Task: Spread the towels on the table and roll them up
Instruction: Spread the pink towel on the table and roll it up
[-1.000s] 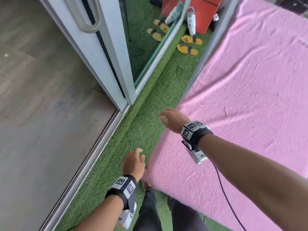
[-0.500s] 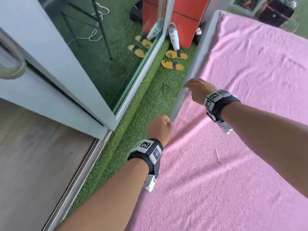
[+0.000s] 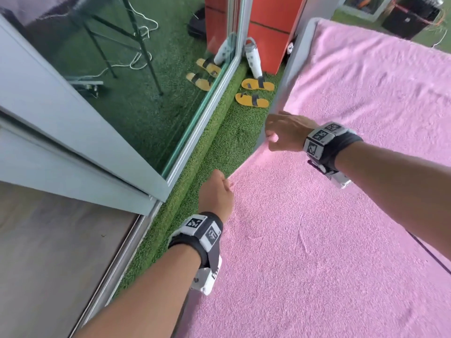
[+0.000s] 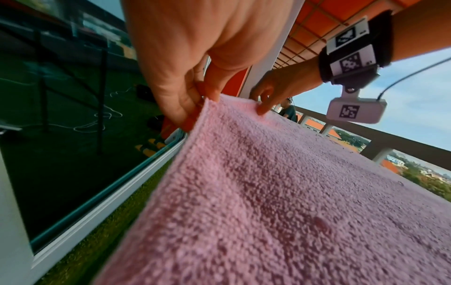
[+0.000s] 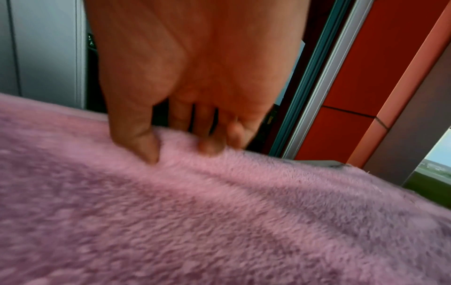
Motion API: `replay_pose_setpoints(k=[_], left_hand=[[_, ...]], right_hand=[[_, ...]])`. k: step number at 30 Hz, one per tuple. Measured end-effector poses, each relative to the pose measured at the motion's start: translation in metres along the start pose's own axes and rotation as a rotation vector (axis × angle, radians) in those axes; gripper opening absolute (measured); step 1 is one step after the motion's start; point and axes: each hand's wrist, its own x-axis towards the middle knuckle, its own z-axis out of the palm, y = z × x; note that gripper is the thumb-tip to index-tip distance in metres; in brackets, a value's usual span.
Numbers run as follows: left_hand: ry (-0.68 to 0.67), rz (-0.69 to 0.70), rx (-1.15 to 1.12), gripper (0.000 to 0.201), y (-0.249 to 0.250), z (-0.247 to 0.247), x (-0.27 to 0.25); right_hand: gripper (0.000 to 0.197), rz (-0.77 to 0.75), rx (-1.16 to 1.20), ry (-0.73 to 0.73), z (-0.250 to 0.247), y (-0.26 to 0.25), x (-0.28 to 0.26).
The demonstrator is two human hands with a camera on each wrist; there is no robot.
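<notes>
From the head view, the fluffy pink terry towel (image 3: 341, 215) lies spread on the grey counter (image 3: 290, 76), and my left hand (image 3: 216, 191) and right hand (image 3: 284, 132) are both at its left edge. At my left wrist, thumb and fingers (image 4: 175, 104) pinch the soft hemmed edge. At my right wrist, the blurred fingers (image 5: 136, 142) pinch a thick fold; I think that uneven pulling could make the limp cloth slide off.

— Grey table (image 3: 296, 57), only its left edge bare.
— Covered by pink towel (image 3: 341, 215), spread flat, reaching past the near edge, short of the far-left corner.
</notes>
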Motion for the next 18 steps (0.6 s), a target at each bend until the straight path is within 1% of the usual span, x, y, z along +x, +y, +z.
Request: replay_pose_setpoints(k=[2, 3, 4, 6, 8, 10, 11, 12, 13, 14, 15, 16, 18], left_hand=[[0.020, -0.014, -0.046, 0.009, -0.001, -0.007, 0.000], [0.029, -0.015, -0.062, 0.010, 0.000, -0.009, 0.001], [0.043, -0.014, -0.076, 0.012, 0.001, -0.011, 0.000], [0.066, -0.001, -0.079, 0.015, 0.004, -0.012, -0.001], [0.106, 0.004, -0.063, 0.015, 0.007, -0.013, -0.003], [0.178, -0.053, -0.076, 0.016, 0.004, -0.014, 0.000], [0.208, -0.088, -0.080, 0.015, 0.002, -0.015, 0.001], [0.223, -0.116, -0.066, 0.012, -0.001, -0.015, 0.002], [0.214, -0.139, -0.042, 0.008, -0.004, -0.016, 0.002], [0.184, -0.161, -0.006, 0.012, -0.008, -0.016, 0.001], [0.142, -0.186, 0.045, 0.023, -0.013, -0.016, -0.003], [0.100, -0.214, 0.078, 0.032, -0.018, -0.014, -0.011], [0.040, -0.257, 0.122, 0.037, -0.031, -0.010, -0.034]], right_hand=[[0.032, 0.114, -0.018, -0.190, -0.006, 0.010, 0.008], [0.033, 0.164, 0.005, -0.225, -0.007, 0.017, 0.012], [0.032, 0.205, 0.034, -0.213, -0.009, 0.022, 0.016], [0.026, 0.265, 0.087, -0.085, -0.014, 0.027, 0.026], [0.023, 0.255, 0.152, 0.079, -0.022, 0.020, 0.037], [0.025, 0.200, 0.206, 0.186, -0.027, 0.006, 0.049], [0.031, 0.181, 0.232, 0.197, -0.028, -0.001, 0.053], [0.046, 0.174, 0.257, 0.173, -0.027, -0.008, 0.057], [0.064, 0.176, 0.272, 0.119, -0.026, -0.016, 0.058], [0.078, 0.178, 0.267, 0.068, -0.023, -0.023, 0.058], [0.082, 0.179, 0.252, 0.041, -0.019, -0.030, 0.055], [0.079, 0.182, 0.248, 0.037, -0.013, -0.037, 0.050], [0.068, 0.171, 0.293, 0.063, -0.003, -0.047, 0.030]])
